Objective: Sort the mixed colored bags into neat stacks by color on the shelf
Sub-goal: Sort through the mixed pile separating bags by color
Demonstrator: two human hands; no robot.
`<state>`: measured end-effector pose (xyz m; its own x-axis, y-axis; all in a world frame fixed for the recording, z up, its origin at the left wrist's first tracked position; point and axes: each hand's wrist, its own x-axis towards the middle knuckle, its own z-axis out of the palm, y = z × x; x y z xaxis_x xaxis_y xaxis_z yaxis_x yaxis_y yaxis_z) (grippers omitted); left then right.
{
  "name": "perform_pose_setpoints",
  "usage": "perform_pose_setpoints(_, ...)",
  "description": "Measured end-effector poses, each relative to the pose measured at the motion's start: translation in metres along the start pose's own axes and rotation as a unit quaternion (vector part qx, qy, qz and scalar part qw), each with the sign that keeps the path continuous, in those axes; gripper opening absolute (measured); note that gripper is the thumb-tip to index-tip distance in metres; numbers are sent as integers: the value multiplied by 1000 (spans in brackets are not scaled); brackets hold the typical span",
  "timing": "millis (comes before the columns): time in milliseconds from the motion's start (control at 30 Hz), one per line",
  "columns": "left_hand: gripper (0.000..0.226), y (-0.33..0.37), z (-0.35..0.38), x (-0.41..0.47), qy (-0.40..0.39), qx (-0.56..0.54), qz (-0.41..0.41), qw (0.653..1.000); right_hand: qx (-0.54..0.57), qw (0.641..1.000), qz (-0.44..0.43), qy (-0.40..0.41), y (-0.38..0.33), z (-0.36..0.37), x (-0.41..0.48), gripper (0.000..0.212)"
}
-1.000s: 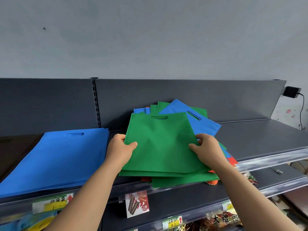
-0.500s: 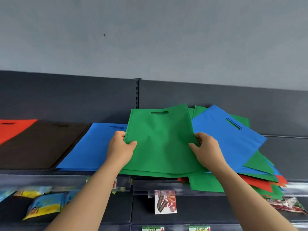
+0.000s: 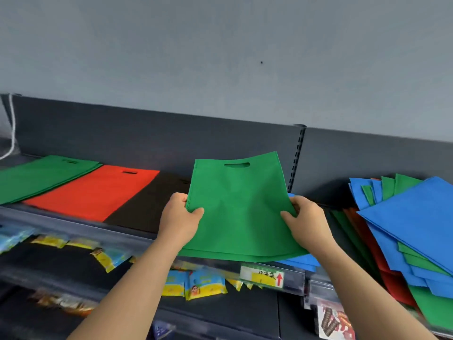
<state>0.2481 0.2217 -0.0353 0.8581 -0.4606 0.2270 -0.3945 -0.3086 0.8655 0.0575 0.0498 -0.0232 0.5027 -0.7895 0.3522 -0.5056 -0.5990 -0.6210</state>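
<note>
I hold a green bag (image 3: 239,207) flat above the shelf, its handle slot away from me. My left hand (image 3: 180,220) grips its left edge and my right hand (image 3: 305,223) grips its right edge. On the shelf to the left lie a green stack (image 3: 41,179), a red stack (image 3: 98,190) and a black stack (image 3: 147,207). A blue stack (image 3: 301,262) shows under the held bag at the right. The mixed pile (image 3: 411,231) of blue, green and red bags lies at the far right.
The dark shelf has a back panel (image 3: 147,141) and a clear front rail with a price tag (image 3: 263,277). Snack packets (image 3: 196,285) lie on the lower shelf. A white cord (image 3: 12,133) hangs at the far left.
I have carried the green bag left, away from the mixed pile. My view has swung left too, so the green, red and black stacks have come into sight.
</note>
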Motion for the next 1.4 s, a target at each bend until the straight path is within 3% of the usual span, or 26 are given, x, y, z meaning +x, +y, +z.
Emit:
perform_pose_setpoints(500, 25, -124, -200, 88, 45, 59, -26, 997, 73, 994, -44, -67, -179, 183, -3, 16)
perform_pose_setpoints(1067, 27, -240, -305, 235, 117, 56, -87, 988, 87, 985, -100, -107, -317, 366, 90, 19)
perform_pose_setpoints(1400, 26, -303, -374, 314, 95, 53, -83, 991, 77, 989, -80, -102, -391, 452, 101, 17)
